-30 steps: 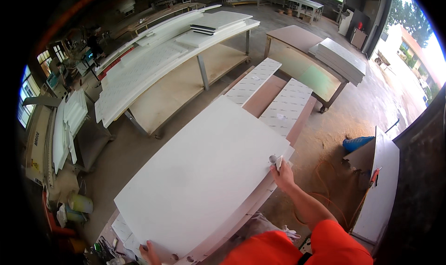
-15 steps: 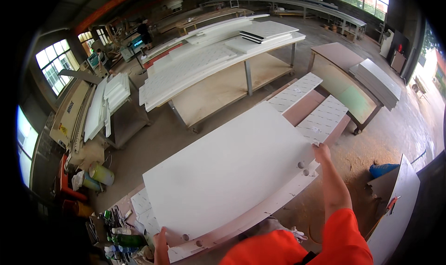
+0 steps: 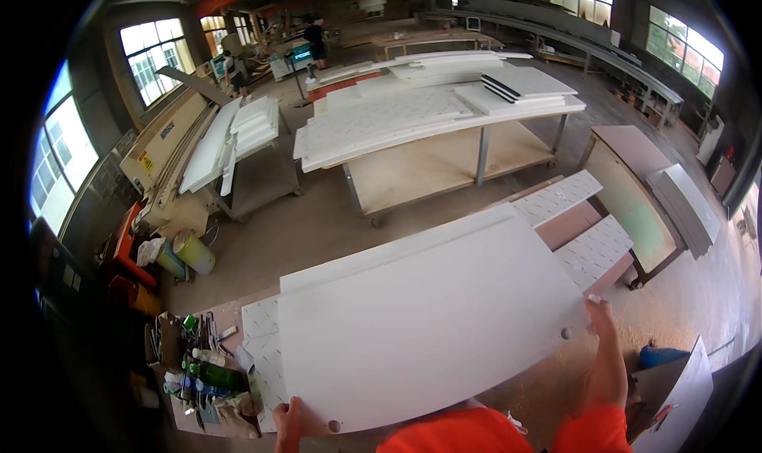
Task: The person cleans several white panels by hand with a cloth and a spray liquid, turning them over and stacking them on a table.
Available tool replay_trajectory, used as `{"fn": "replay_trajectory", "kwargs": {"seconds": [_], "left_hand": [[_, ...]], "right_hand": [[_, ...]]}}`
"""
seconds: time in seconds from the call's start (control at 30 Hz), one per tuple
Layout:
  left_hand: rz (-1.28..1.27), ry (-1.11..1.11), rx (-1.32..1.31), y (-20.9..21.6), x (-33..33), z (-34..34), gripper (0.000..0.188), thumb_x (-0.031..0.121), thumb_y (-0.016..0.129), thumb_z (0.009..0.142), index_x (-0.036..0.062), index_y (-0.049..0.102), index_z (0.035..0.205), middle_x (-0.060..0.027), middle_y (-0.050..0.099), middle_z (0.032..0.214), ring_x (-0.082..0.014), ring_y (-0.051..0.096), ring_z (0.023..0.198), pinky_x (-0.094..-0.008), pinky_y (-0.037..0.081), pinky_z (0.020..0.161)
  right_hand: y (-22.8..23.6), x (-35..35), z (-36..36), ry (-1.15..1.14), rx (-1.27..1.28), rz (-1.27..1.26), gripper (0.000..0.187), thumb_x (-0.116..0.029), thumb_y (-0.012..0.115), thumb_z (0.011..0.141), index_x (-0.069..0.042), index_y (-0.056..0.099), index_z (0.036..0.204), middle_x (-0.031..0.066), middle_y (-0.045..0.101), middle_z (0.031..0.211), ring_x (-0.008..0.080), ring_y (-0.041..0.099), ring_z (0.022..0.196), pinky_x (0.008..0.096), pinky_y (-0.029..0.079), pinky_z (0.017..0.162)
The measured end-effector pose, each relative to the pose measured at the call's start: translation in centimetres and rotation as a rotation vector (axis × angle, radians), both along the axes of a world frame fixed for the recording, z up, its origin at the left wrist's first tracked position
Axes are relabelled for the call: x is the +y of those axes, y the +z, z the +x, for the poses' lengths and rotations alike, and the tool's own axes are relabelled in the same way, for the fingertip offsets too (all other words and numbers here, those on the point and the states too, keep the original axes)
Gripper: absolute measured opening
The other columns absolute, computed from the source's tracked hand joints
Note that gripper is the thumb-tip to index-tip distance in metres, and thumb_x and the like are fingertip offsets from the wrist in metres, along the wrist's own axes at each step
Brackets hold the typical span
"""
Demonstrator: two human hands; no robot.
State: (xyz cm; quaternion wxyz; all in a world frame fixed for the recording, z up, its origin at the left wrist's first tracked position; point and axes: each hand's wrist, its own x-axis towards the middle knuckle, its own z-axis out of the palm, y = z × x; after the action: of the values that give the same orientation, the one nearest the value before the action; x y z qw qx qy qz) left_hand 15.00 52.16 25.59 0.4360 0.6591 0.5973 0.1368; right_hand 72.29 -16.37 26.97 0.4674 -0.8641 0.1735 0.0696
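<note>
A large white panel (image 3: 429, 326) lies before me, with a round hole near each of its two near corners. My left hand (image 3: 289, 423) grips its near left corner, fingers closed around the edge. At the near right corner, my right hand (image 3: 601, 316) is closed on the same panel. Along the far side, a strip of another white board (image 3: 373, 251) shows from beneath it. Film-covered white pieces (image 3: 595, 251) stick out on the right, and a similar piece (image 3: 262, 338) on the left, all on a pinkish worktop (image 3: 226, 306).
Bottles and tools (image 3: 210, 374) crowd the worktop's left end. Ahead stands a wheeled table (image 3: 476, 147) stacked with white boards. Another table (image 3: 635, 191) with grey-white panels is at right. A leaning board (image 3: 683, 397) and a blue object (image 3: 663, 356) are near right. Two people are far left.
The top panel has shifted toward me, now covering the near strip of the lower board and its holes, while a strip shows along the far side. My view has swung upward and left.
</note>
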Motion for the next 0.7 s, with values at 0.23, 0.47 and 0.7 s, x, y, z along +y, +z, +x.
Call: {"fn": "replay_trajectory", "kwargs": {"seconds": [0.23, 0.47, 0.7], "left_hand": [[-0.159, -0.282, -0.206, 15.9, 3.2, -4.4, 0.062, 0.038, 0.074, 0.092, -0.0145, 0.066, 0.124, -0.0144, 0.073, 0.094, -0.0180, 0.068, 0.083, -0.0341, 0.054, 0.072], [-0.015, -0.378, -0.902, 24.0, 4.2, -2.4, 0.093, 0.074, 0.053, 0.096, -0.0130, 0.067, 0.126, -0.0230, 0.074, 0.112, -0.0278, 0.072, 0.103, -0.0390, 0.057, 0.093], [0.387, -0.359, -0.786, 21.4, 15.0, 5.2, 0.069, 0.060, 0.048, 0.108, -0.0054, 0.071, 0.114, -0.0089, 0.068, 0.082, -0.0151, 0.065, 0.072, -0.0300, 0.053, 0.063]], "right_hand": [[10.5, -7.0, -7.9, -0.042, -0.253, -0.043, 0.018, -0.018, 0.071, 0.087, 0.000, 0.070, 0.092, 0.0036, 0.064, 0.078, 0.0160, 0.059, 0.065, 0.0372, 0.047, 0.057], [24.9, -7.8, -3.8, -0.203, -0.598, 0.031, 0.011, -0.014, 0.064, 0.082, -0.005, 0.060, 0.087, 0.0028, 0.055, 0.075, 0.0161, 0.053, 0.061, 0.0382, 0.041, 0.052], [26.8, -0.3, 10.3, -0.157, -0.729, 0.386, 0.048, -0.056, 0.070, 0.095, -0.011, 0.064, 0.110, 0.0051, 0.062, 0.095, 0.0166, 0.061, 0.073, 0.0342, 0.047, 0.057]]}}
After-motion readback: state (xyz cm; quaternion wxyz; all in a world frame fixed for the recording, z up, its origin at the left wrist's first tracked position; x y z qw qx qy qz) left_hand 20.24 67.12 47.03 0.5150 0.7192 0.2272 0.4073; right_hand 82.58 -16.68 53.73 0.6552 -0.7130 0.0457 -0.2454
